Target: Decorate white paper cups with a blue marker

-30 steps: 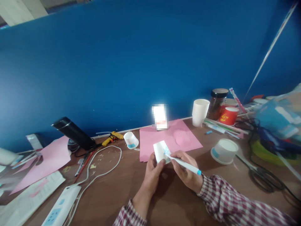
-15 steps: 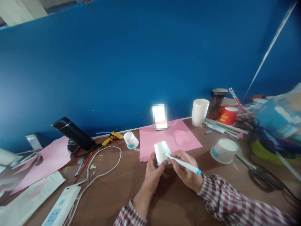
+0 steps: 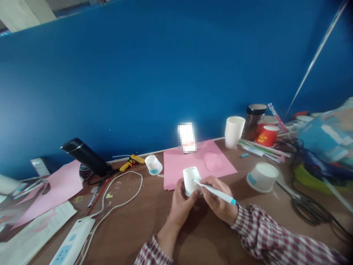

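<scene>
A small white paper cup (image 3: 190,175) is held by my left hand (image 3: 182,204), its fingers and thumb closed round the lower part. In my right hand (image 3: 217,198) I grip a white marker with a blue end (image 3: 224,196), and its tip meets the side of the cup. Beyond both hands lies a sheet of pink paper (image 3: 176,162). Another white cup with a blue patch (image 3: 153,165) stands left of the paper. To the right sits an upturned white tub (image 3: 264,176), and a short blue marker cap (image 3: 244,155) lies behind it.
Stacked white cups (image 3: 234,132) stand by the wall, near a dark-lidded jar (image 3: 254,121) and a red cup (image 3: 267,136). Black-handled scissors (image 3: 309,209) lie at right. A yellow glue gun (image 3: 132,162), black bottle (image 3: 86,156) and power strip (image 3: 73,241) with cable are at left.
My left hand has turned the cup more upright and slightly to the right, so the blue marks at the marker tip show less. My right hand stays nearly still.
</scene>
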Demonstrator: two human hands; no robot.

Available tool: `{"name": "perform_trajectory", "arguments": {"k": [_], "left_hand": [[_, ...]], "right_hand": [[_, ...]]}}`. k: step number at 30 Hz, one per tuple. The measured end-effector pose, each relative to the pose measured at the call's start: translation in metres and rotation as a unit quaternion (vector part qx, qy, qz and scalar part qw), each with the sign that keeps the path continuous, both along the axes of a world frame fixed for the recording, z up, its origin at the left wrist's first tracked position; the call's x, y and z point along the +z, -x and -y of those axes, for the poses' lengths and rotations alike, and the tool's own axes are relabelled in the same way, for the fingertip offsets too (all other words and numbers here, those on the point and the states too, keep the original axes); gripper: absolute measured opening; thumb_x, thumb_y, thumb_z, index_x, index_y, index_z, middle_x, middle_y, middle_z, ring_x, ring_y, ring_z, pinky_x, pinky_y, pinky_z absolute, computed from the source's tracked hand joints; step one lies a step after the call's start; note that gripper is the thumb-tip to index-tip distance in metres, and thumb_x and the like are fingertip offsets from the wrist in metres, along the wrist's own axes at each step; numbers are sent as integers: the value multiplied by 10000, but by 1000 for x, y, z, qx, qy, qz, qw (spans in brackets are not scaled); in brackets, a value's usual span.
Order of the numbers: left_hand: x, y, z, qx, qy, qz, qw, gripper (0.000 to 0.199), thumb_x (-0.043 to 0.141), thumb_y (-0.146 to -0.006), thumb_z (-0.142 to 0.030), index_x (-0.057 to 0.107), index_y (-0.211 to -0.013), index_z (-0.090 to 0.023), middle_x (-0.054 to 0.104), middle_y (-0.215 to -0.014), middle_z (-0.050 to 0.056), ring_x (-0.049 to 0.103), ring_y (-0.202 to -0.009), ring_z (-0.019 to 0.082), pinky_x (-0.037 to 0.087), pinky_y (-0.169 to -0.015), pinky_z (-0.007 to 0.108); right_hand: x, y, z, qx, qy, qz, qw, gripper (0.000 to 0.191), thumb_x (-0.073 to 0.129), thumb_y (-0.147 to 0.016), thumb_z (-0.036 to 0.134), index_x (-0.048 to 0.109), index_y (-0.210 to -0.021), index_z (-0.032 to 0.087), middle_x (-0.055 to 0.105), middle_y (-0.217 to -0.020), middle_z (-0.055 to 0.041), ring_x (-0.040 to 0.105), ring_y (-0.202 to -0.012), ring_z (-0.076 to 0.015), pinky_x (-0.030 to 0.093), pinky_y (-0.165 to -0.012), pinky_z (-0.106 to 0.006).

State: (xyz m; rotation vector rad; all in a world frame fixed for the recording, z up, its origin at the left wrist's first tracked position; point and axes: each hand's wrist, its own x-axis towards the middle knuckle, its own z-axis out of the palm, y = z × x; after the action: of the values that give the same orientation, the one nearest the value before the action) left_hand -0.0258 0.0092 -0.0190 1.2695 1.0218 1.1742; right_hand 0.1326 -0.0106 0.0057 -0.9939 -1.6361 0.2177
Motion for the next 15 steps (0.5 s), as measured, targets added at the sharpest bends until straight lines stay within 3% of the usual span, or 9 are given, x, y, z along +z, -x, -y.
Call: {"name": "perform_trajectory", "arguments": {"k": [15], "left_hand": [[5, -2, 2, -6, -24, -41, 999, 470, 760, -743, -368, 565, -1132, -191, 690, -1051, 72, 631, -973, 235, 489, -859, 337]], "right_hand": [[2, 0, -1, 2, -3, -6, 1000, 73, 547, -932, 221, 619, -937, 212, 693, -806, -46, 681, -715, -173, 581, -686, -281]]}}
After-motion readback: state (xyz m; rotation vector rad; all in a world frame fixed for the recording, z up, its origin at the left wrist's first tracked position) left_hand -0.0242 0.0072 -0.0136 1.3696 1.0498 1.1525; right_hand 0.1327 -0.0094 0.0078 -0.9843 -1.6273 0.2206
